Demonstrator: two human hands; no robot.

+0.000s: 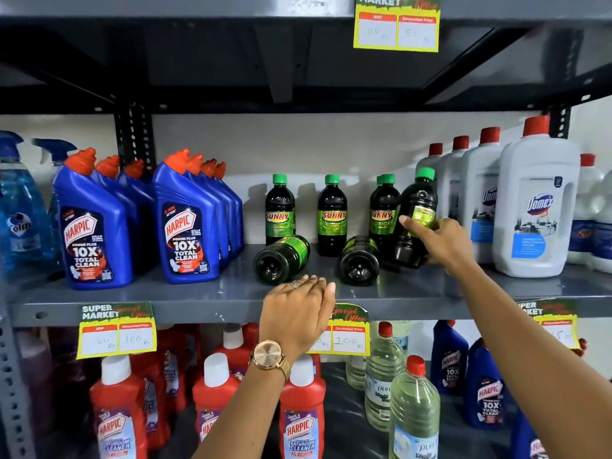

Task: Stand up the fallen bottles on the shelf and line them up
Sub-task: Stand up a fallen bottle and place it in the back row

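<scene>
Dark Sunny bottles with green caps stand on the grey shelf. My right hand grips one dark bottle, tilted slightly, its base near the shelf at the right of the group. Two fallen bottles lie on their sides with bases toward me: the left fallen bottle and the right fallen bottle. Upright ones stand behind: a left one, a middle one and a right pair. My left hand hovers at the shelf's front edge, fingers together, holding nothing, just before the left fallen bottle.
Blue Harpic bottles crowd the left of the shelf, beyond them blue spray bottles. White Domex bottles stand at the right. Price tags hang on the shelf's front edge. Red and clear bottles fill the shelf below.
</scene>
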